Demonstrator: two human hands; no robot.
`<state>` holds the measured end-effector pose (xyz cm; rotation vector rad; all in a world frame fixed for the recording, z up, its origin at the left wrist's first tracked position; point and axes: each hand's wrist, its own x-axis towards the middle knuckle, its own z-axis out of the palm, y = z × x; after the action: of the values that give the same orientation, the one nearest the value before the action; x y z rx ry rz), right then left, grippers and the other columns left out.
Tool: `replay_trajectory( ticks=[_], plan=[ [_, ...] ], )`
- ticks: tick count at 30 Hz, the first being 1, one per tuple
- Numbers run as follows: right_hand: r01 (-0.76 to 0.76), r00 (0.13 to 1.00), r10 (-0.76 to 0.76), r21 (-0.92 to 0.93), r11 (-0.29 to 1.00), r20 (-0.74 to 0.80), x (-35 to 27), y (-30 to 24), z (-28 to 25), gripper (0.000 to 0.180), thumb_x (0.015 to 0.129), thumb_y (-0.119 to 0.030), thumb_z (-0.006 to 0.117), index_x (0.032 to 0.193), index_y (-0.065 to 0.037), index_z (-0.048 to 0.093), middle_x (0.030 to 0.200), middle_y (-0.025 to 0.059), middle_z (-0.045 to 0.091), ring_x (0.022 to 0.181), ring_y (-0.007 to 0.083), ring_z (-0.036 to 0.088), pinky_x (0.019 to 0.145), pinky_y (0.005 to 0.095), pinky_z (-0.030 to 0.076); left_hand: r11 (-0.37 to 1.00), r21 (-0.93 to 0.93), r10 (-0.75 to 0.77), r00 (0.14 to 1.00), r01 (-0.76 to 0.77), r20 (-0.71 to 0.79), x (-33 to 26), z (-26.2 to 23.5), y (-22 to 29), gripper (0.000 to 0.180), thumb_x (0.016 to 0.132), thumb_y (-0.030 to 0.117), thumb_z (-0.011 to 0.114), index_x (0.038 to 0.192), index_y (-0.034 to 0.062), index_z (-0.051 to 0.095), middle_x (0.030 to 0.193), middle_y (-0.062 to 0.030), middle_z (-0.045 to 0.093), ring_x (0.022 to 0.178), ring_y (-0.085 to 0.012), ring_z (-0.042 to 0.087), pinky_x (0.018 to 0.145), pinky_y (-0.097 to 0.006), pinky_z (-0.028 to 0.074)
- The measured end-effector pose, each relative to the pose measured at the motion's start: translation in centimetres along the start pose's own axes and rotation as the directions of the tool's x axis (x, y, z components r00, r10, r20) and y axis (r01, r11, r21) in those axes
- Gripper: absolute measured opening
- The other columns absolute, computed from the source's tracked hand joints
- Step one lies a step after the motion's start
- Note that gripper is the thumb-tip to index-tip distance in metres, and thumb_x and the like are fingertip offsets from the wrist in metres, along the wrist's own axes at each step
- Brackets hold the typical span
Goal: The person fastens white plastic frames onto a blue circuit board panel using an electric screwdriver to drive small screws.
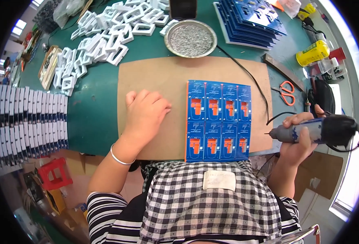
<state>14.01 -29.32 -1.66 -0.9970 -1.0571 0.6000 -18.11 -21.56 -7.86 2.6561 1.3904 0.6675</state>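
Observation:
My right hand (296,147) grips a corded electric screwdriver (330,131), grey and black, its thin bit pointing left, a short way off the right edge of a blue panel. This flat blue panel (219,118) lies on a brown board (155,73) and carries two rows of printed sections with orange shapes. To the panel's left, my left hand (146,116) rests over the board, apart from the panel. Its fingers are curled with the tips drawn together; anything held there is hidden or too small to name. Beyond the board stands a round metal dish (191,38) full of small metal pieces, apparently screws.
White rectangular frames (118,32) are heaped at the far left. Blue panels (250,22) are stacked at the far right. Orange-handled scissors (286,92), a metal bar (283,71) and a yellow bottle (313,53) lie right. White-and-blue pieces (29,122) stand in rows at left. A black cord (248,72) crosses the board.

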Motion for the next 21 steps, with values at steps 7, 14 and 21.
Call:
replay_trajectory(
  ticks=[7, 14, 21],
  plan=[
    [-0.147, 0.984, 0.161, 0.160, 0.976, -0.078, -0.3, 2.7, 0.7, 0.062, 0.081, -0.016, 0.059, 0.133, 0.000, 0.030, 0.080, 0.0112, 0.054, 0.065, 0.0208, 0.056, 0.064, 0.0352, 0.049, 0.990, -0.096, -0.093, 0.985, 0.108, 0.147, 0.6, -0.9, 0.2, 0.008, 0.075, 0.010, 0.071, 0.078, 0.0130, 0.064, 0.078, 0.0015, 0.058, 0.079, -0.0182, 0.052, 0.082, -0.035, 0.031],
    [-0.077, 0.997, 0.079, 0.163, 0.984, -0.004, 1.6, 4.4, 1.6, 0.064, 0.083, -0.025, 0.059, 0.135, -0.003, 0.029, 0.083, 0.0099, 0.051, 0.066, 0.0208, 0.055, 0.065, 0.0364, 0.048, 0.956, -0.235, -0.182, 0.983, 0.174, -0.014, -0.3, -0.5, -0.4, 0.010, 0.075, 0.006, 0.070, 0.081, 0.0117, 0.064, 0.075, 0.0010, 0.064, 0.071, -0.0174, 0.058, 0.080, -0.034, 0.035],
    [-0.022, 0.999, 0.017, 0.182, 0.983, 0.030, 1.5, 4.8, 1.8, 0.065, 0.083, -0.026, 0.059, 0.136, -0.003, 0.028, 0.083, 0.0103, 0.052, 0.067, 0.0216, 0.056, 0.066, 0.0372, 0.047, 0.928, -0.323, -0.200, 0.980, 0.185, -0.013, -0.7, -1.1, 1.2, 0.013, 0.074, 0.003, 0.071, 0.082, 0.0109, 0.065, 0.077, -0.0009, 0.066, 0.072, -0.0180, 0.060, 0.078, -0.033, 0.039]
  ],
)
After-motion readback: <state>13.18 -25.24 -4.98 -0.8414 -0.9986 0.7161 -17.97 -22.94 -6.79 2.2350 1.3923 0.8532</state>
